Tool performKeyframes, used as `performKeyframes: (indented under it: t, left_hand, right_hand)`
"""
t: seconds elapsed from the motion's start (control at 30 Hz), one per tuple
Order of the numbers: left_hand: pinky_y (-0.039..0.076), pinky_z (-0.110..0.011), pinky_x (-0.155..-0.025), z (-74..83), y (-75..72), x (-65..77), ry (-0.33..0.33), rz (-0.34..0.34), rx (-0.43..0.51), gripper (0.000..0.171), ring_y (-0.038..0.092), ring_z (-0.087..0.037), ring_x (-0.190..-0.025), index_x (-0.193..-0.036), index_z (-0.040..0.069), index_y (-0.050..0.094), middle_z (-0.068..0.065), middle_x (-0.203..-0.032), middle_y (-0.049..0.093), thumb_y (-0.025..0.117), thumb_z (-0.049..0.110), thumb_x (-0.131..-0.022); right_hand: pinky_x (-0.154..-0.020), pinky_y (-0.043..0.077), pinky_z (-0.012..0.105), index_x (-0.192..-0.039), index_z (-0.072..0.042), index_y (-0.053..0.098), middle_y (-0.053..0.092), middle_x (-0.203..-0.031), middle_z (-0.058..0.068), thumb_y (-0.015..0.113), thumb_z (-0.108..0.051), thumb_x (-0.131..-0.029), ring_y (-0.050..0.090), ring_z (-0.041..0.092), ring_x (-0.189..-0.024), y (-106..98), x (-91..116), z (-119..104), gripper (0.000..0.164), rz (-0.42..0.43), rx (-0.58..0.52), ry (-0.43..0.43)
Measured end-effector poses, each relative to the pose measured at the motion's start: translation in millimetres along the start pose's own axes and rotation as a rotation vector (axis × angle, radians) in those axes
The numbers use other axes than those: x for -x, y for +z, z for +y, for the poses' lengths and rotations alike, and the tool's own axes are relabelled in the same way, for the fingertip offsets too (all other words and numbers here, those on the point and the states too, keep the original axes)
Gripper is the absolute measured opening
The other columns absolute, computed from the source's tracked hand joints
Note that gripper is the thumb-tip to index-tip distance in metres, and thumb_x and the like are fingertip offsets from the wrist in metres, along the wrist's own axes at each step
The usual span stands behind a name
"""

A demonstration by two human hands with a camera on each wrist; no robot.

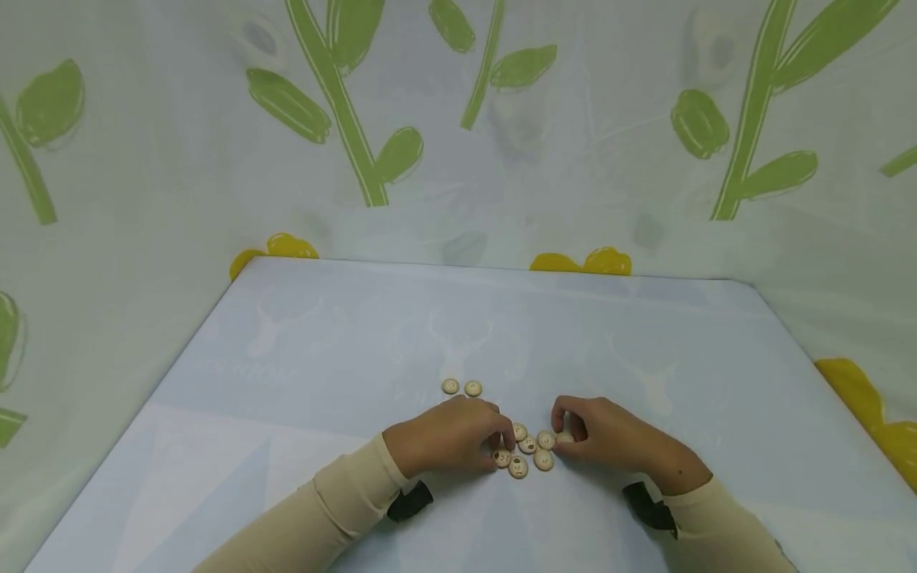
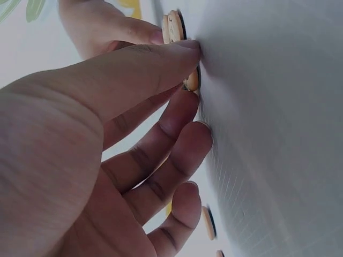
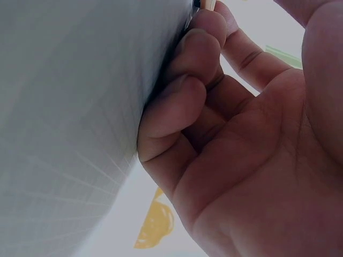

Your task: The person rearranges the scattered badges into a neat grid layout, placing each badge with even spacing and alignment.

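Note:
Several small round wooden discs with dark printed marks lie in a loose cluster between the two hands in the head view; one disc (image 1: 518, 467) is at its near side. At the cluster's left, my left hand (image 1: 454, 434) holds a disc (image 1: 502, 458) between thumb and index finger. In the left wrist view the thumb (image 2: 155, 64) covers part of the discs. From the right, my right hand (image 1: 609, 434) pinches another disc (image 1: 565, 438) with curled fingers. Only a sliver of a disc (image 3: 209, 5) shows in the right wrist view.
Two more discs lie apart beyond the left hand, one disc (image 1: 450, 386) left of another disc (image 1: 473, 388). The pale blue table (image 1: 322, 334) has its far edge against a white curtain (image 1: 587, 183) with green leaves and yellow flowers. Dark bands sit at both wrists.

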State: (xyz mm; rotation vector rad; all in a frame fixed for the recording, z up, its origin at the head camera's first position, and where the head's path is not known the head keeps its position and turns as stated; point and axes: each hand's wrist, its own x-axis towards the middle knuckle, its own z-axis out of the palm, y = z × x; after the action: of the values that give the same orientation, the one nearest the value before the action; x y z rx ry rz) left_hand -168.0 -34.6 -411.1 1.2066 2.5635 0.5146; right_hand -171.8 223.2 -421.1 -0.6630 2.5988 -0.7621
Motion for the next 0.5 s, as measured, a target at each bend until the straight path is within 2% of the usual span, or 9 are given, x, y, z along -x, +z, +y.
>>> performKeyframes:
  t: [0.5]
  left_hand:
    - [0.045, -0.012, -0.074, -0.1, 0.0, -1.5, 0.005, -0.001, -0.019, 0.019, 0.055, 0.004, -0.078, -0.098, 0.02, 0.075, 0.013, -0.086, 0.065, 0.084, 0.023, -0.082]
  right_hand:
    - [-0.055, 0.041, 0.022, -0.093, -0.019, 0.058, 0.05, -0.068, -0.008, 0.078, -0.024, -0.087, 0.047, 0.003, -0.06, 0.0, 0.4, -1.1, 0.021, 0.002, 0.0, 0.006]
